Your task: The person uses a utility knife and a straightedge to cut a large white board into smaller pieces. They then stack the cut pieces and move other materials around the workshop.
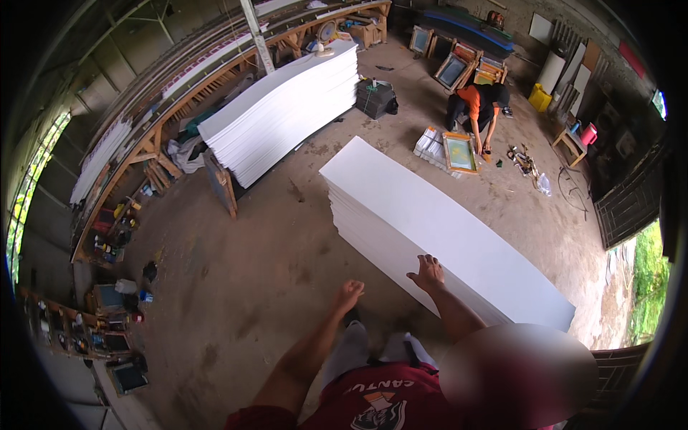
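A long stack of white sheets (430,222) runs diagonally in front of me, from upper left to lower right. My right hand (428,274) is at its near long edge, fingers spread over the top sheet and holding nothing. Left of the stack, my left hand (350,294) hovers above the floor with its fingers curled in and nothing visible in them. Farther off to the left, a second, taller stack of white sheets (287,93) has a small object (324,51) on its far end.
At the far right another person (479,107) bends over a framed screen (460,152) on the floor. A dark covered block (375,98) stands beyond the stacks. Along the left wall runs a wooden rack (161,132). A wooden stool (570,145) is at the right.
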### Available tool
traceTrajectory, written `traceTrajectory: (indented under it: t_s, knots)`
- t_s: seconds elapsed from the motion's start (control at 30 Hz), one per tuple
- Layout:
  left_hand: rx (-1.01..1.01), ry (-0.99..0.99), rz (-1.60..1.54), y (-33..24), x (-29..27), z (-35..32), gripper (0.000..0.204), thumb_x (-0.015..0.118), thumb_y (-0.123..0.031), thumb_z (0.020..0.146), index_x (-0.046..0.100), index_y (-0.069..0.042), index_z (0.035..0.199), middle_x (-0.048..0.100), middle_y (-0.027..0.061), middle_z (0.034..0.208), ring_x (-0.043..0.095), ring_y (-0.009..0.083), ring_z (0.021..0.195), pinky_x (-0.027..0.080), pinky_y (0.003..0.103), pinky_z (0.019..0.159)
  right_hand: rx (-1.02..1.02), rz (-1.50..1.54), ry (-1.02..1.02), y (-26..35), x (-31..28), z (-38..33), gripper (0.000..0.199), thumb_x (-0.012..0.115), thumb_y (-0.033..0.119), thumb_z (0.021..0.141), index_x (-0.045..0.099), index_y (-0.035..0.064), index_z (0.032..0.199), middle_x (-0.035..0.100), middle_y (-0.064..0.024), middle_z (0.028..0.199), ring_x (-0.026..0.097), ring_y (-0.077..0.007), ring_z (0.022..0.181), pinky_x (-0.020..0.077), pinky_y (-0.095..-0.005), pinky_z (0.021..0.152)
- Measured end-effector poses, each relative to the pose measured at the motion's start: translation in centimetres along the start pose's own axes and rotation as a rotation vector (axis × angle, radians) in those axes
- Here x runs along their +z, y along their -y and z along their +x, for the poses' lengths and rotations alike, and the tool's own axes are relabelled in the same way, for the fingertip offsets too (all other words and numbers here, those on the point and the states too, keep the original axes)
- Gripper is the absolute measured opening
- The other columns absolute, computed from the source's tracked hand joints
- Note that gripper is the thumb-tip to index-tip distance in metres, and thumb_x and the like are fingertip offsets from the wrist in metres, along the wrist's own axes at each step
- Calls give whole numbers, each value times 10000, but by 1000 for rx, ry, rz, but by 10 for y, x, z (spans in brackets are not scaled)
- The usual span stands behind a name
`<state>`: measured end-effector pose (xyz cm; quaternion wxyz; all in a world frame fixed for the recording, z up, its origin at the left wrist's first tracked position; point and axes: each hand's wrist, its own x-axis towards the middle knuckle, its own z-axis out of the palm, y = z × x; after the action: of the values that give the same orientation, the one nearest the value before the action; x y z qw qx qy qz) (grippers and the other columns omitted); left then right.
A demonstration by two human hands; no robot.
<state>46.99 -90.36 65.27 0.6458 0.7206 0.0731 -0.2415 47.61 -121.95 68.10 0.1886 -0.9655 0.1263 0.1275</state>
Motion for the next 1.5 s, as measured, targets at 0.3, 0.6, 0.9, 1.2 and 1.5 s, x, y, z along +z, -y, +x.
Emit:
traceTrajectory:
  t_s: [0.3,0.6,0.9,1.2,1.5]
  knots:
    - [97,118,634,-44,-38,152,484,666,-488,1019,656,-93,1297,732,161,1290,708,373,1161,549,484,986,216,-66,-10,32,9,72,979,880,428,835,373,100,1606,349,-180,1667,344,-370,1538,385,-523,1213]
    - [365,207,1059,-96,-18,268,575,747,-412,950,576,-183,1449,535,165,1526,512,433,1382,465,523,1123,196,-158,2,-9,53,146,1028,886,463,814,356,139,1633,336,-179,1677,322,-365,1552,346,-532,1222]
    - [467,384,1322,-139,-3,331,822,846,-336,868,449,-253,1584,317,235,1679,298,489,1549,361,614,1209,69,-246,-25,-16,53,152,952,917,426,744,474,125,1531,458,-197,1511,447,-378,1412,421,-515,1134]
    - [379,551,1481,-126,0,384,968,862,-342,866,310,-390,1660,159,145,1770,183,436,1616,256,604,1279,46,-257,-79,-18,55,160,923,910,384,747,484,104,1516,478,-215,1477,476,-394,1387,461,-500,1116]
    - [397,626,1559,-132,-5,383,981,856,-310,872,292,-368,1672,156,139,1773,184,431,1616,279,604,1270,56,-357,109,-24,59,168,940,856,312,795,402,65,1580,457,-263,1500,476,-409,1394,494,-481,1122]
